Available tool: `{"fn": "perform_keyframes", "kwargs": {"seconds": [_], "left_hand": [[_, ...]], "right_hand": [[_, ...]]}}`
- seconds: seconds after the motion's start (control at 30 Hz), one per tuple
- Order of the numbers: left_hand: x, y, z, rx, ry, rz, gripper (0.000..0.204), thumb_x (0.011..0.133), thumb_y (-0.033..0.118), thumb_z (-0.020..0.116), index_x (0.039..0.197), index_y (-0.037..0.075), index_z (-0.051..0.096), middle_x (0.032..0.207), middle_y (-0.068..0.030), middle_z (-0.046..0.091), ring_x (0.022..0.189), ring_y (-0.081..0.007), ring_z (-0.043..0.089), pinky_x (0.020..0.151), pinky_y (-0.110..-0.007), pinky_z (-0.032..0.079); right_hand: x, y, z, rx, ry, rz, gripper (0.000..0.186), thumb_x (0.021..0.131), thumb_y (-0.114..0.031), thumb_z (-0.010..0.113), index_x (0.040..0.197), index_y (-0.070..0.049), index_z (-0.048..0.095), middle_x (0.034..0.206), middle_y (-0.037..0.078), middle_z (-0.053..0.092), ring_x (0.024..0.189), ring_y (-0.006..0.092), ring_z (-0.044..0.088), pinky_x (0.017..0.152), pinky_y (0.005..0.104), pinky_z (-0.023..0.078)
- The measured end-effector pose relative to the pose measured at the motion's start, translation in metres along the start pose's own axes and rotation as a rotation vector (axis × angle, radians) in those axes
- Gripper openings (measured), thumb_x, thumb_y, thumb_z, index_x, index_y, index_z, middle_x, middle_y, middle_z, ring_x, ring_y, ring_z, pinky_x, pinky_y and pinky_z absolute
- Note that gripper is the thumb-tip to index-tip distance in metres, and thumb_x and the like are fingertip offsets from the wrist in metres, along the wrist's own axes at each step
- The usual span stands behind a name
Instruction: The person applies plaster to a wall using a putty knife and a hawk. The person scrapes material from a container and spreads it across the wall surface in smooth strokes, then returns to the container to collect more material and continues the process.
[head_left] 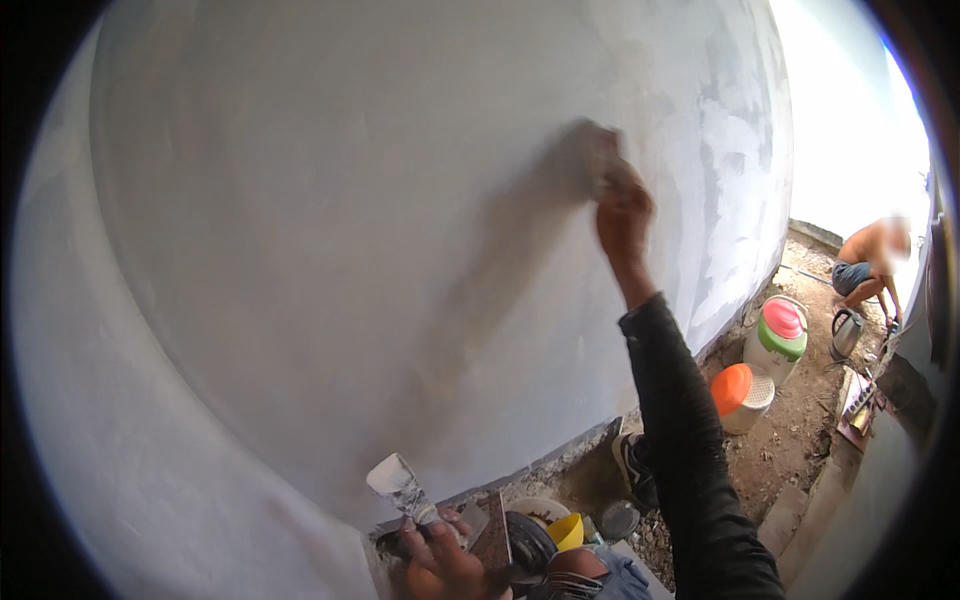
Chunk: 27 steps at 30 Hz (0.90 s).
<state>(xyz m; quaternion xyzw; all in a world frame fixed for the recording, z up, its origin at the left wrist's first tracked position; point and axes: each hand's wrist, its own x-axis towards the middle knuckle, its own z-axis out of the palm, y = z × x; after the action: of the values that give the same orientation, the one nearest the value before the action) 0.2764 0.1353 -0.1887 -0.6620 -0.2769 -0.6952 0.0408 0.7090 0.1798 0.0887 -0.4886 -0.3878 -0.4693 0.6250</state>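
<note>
My right hand (625,215) is raised against the grey plastered wall (300,200), its fingers closed on a small flat tool (603,150) that is blurred, apparently at the wall surface beside its shadow. My left hand (440,555) is low at the bottom centre, closed round the handle of a scraper (398,480) with a white-smeared blade. The wall shows patchy lighter coating toward its right side.
Below are bowls, a yellow container (566,531), my shoe and knee. Along the dirt path stand two lidded buckets (742,400) (777,340) and a kettle (845,333); a shirtless person (862,255) crouches beyond them. Boards and tools lie by the right wall (900,470).
</note>
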Motion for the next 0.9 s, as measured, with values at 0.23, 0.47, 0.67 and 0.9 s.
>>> {"fn": "perform_keyframes", "kwargs": {"seconds": [0.23,0.47,0.67,0.9], "left_hand": [[-0.003,0.067,-0.013,-0.789,-0.148,-0.662,0.041,0.102,0.025,0.048,0.137,0.005,0.038,0.093,-0.0123,0.058,0.075,-0.0173,0.054,0.064,-0.030,0.048],[0.015,0.085,-0.028,-0.930,-0.224,-0.633,0.035,0.100,0.016,0.053,0.128,-0.006,0.048,0.092,-0.0130,0.064,0.075,-0.0147,0.057,0.068,-0.030,0.050],[-0.004,0.088,-0.025,-0.877,-0.454,-0.629,0.037,0.098,0.012,0.060,0.132,-0.001,0.055,0.096,-0.0114,0.070,0.078,-0.0167,0.066,0.072,-0.033,0.054],[-0.012,0.086,-0.036,-0.854,-0.460,-0.569,0.039,0.097,0.007,0.061,0.133,-0.005,0.053,0.104,-0.0196,0.071,0.090,-0.0272,0.072,0.079,-0.037,0.057]], "right_hand": [[-0.264,-0.161,-0.031,0.309,-0.899,-0.542,0.048,0.091,-0.014,0.063,0.138,-0.019,0.062,0.143,0.006,0.056,0.135,0.0233,0.050,0.111,0.0490,0.042],[-0.375,-0.130,-0.116,0.312,-1.292,-0.416,0.045,0.090,-0.021,0.063,0.134,-0.012,0.059,0.130,0.010,0.060,0.122,0.0274,0.056,0.101,0.0495,0.045],[-0.176,0.066,-0.109,-0.513,-0.132,0.372,0.029,0.101,-0.013,0.050,0.119,0.006,0.064,0.107,0.022,0.070,0.096,0.0341,0.069,0.083,0.0425,0.053],[-0.014,-0.032,-0.018,-0.027,-0.074,0.177,0.033,0.097,-0.009,0.050,0.125,-0.005,0.067,0.124,0.015,0.069,0.109,0.0313,0.066,0.098,0.0404,0.049]]}}
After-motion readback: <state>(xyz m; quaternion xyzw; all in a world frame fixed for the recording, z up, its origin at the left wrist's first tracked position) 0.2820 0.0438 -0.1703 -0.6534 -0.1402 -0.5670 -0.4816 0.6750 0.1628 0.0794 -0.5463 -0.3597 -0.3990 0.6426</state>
